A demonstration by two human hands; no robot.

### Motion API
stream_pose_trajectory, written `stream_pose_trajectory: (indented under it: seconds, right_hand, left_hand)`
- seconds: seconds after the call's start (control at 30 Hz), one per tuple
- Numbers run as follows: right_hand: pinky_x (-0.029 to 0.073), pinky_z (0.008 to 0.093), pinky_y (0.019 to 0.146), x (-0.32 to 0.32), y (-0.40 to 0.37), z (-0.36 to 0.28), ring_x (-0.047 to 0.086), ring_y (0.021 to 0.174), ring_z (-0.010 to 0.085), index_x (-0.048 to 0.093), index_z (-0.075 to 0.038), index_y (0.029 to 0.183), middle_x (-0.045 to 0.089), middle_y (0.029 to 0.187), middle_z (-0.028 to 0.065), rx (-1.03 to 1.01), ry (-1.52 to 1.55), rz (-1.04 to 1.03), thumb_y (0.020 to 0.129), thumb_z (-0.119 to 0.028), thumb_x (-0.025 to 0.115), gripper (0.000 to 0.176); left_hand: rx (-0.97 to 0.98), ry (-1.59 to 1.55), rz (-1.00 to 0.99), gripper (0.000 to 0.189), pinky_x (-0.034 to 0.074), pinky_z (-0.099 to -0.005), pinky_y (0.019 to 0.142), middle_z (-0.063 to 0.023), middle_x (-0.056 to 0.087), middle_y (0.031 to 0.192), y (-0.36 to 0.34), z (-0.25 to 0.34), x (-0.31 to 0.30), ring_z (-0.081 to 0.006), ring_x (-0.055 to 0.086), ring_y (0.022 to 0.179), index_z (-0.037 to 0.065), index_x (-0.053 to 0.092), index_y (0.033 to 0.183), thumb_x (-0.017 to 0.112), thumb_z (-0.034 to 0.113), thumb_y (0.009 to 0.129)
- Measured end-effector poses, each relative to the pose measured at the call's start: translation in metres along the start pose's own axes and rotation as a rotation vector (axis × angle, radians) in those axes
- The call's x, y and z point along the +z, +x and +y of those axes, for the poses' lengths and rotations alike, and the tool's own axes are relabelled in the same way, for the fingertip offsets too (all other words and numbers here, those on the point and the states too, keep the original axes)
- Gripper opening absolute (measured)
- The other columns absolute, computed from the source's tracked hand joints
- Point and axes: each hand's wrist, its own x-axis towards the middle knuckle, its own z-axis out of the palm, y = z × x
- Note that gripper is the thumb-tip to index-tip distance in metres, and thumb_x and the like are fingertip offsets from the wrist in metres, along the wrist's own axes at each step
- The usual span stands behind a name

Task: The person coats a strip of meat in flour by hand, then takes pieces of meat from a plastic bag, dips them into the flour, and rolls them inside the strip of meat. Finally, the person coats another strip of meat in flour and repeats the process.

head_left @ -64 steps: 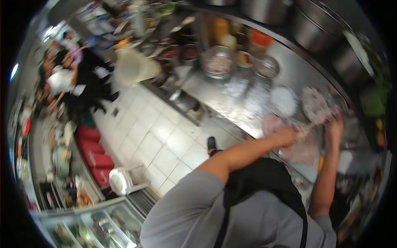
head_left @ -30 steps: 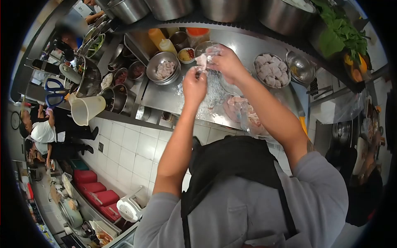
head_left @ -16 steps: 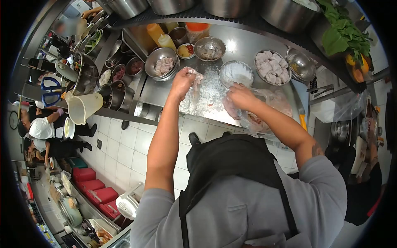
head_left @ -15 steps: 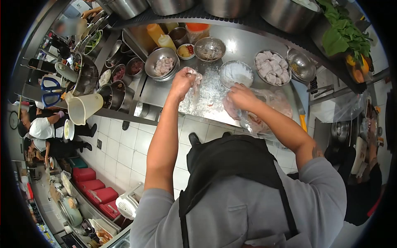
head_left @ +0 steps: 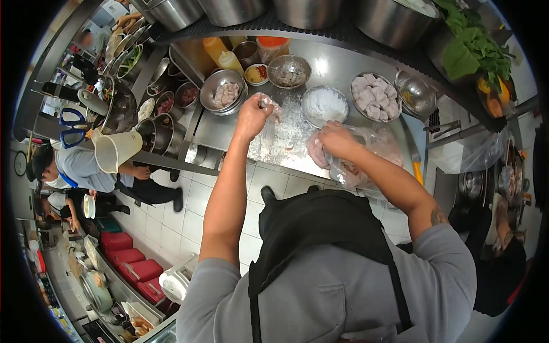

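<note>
My left hand (head_left: 252, 116) is closed on a crumpled, translucent piece of plastic (head_left: 273, 110), above the flour-dusted steel counter (head_left: 284, 137). My right hand (head_left: 338, 140) has its fingers curled at the mouth of a clear plastic bag (head_left: 374, 150) with raw meat inside. A pinkish piece of raw meat (head_left: 317, 150) lies just left of those fingers, at the counter's front edge. Behind my right hand stands a bowl of white flour (head_left: 325, 104). To its right is a bowl of flour-coated meat chunks (head_left: 374, 97); a steel bowl with meat pieces (head_left: 224, 94) stands beyond my left hand.
A yellow-handled knife (head_left: 417, 163) lies right of the bag. Squeeze bottles (head_left: 230, 62) and a bowl with pale scraps (head_left: 289, 72) stand at the back. An overhead shelf carries large pots (head_left: 306, 12). At left are a plastic jug (head_left: 117, 150) and a person (head_left: 91, 168) walking.
My left hand has lifted slightly and the plastic in it hangs less far down. My right hand has shifted a little right and toward me. Another person has come into view at left.
</note>
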Motion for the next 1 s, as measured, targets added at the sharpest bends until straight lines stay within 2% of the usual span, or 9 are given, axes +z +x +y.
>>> stream_pose_trajectory:
  seconds: [0.1,0.3,0.4,0.5,0.53,0.63,0.73,0.9,1.0]
  right_hand:
    - [0.048,0.0424,0.089,-0.055,-0.009,-0.003,0.06,0.098,0.0298,0.071,-0.005,0.093,0.065,0.092,0.0104,0.109,0.267,-0.047,0.075,-0.017,0.063,0.023]
    - [0.047,0.0439,0.096,-0.1,-0.063,0.017,0.06,0.102,0.0342,0.07,-0.002,0.093,0.067,0.1,0.0167,0.107,0.068,-0.153,0.073,-0.014,0.063,0.025]
    - [0.047,0.0428,0.099,-0.106,-0.061,0.018,0.061,0.108,0.0338,0.07,-0.001,0.095,0.067,0.101,0.0196,0.229,0.0,-0.395,0.074,-0.014,0.063,0.026]
    - [0.05,0.0431,0.092,-0.12,-0.016,-0.002,0.064,0.103,0.034,0.069,0.003,0.097,0.068,0.097,0.0226,0.176,0.287,-0.116,0.077,-0.015,0.065,0.027]
    - [0.051,0.0431,0.087,-0.114,0.003,-0.011,0.066,0.098,0.0348,0.069,0.003,0.098,0.068,0.095,0.0236,0.242,0.551,-0.031,0.08,-0.018,0.066,0.028]
    - [0.052,0.0412,0.073,-0.055,0.063,-0.027,0.069,0.081,0.0332,0.069,0.001,0.1,0.068,0.087,0.0243,0.303,0.987,0.223,0.085,-0.025,0.068,0.03]
    - [0.051,0.0378,0.071,-0.053,0.098,-0.043,0.067,0.076,0.0275,0.069,0.0,0.101,0.068,0.085,0.0219,0.441,1.145,0.132,0.086,-0.024,0.068,0.029]
    - [0.05,0.0342,0.065,-0.036,0.11,-0.038,0.065,0.071,0.0182,0.068,0.002,0.102,0.07,0.084,0.0101,0.448,1.312,0.158,0.089,-0.018,0.065,0.023]
    - [0.049,0.0305,0.062,-0.024,0.117,-0.037,0.063,0.072,0.0137,0.067,0.0,0.106,0.069,0.084,0.0048,0.49,1.686,0.118,0.09,-0.014,0.064,0.022]
  left_hand:
    - [0.036,-0.016,0.019,0.014,0.046,-0.0338,0.07,-0.0085,0.065,0.08,0.005,-0.01,-0.002,-0.0165,0.057,0.073,0.001,0.062,0.092,0.066,0.013,0.086]
    - [0.044,0.09,0.02,0.017,0.048,-0.0363,0.07,-0.0122,0.065,0.08,0.002,-0.005,-0.014,-0.0218,0.06,0.072,0.0,0.062,0.093,0.067,0.015,0.086]
    - [0.015,0.084,0.002,0.018,0.048,-0.0371,0.072,-0.0141,0.067,0.082,0.005,-0.004,-0.015,-0.0231,0.062,0.074,0.0,0.062,0.094,0.068,0.015,0.086]
    - [0.008,0.084,-0.024,0.019,0.049,-0.038,0.073,-0.0159,0.068,0.084,0.004,0.006,-0.01,-0.0248,0.064,0.076,-0.001,0.063,0.096,0.068,0.015,0.087]
    - [0.023,0.093,-0.032,0.019,0.049,-0.0383,0.072,-0.0164,0.069,0.085,0.005,0.008,-0.007,-0.0257,0.065,0.076,-0.001,0.063,0.096,0.068,0.015,0.087]
    - [0.061,0.099,-0.023,0.02,0.05,-0.0388,0.07,-0.0175,0.069,0.085,0.001,0.024,0.002,-0.0282,0.066,0.075,-0.002,0.063,0.096,0.067,0.015,0.087]
    - [0.051,0.127,0.058,0.02,0.051,-0.0392,0.069,-0.0181,0.069,0.084,0.003,0.026,0.008,-0.0286,0.066,0.072,-0.003,0.063,0.096,0.066,0.014,0.087]
    - [-0.047,-0.074,0.27,0.017,0.054,-0.0394,0.058,-0.0192,0.067,0.082,0.009,0.009,0.008,-0.0249,0.066,0.066,-0.006,0.061,0.094,0.062,0.01,0.089]
    - [-0.107,-0.288,0.3,0.012,0.053,-0.0311,0.049,-0.0096,0.064,0.077,0.009,0.0,0.013,-0.0168,0.063,0.06,-0.003,0.058,0.095,0.06,0.008,0.091]
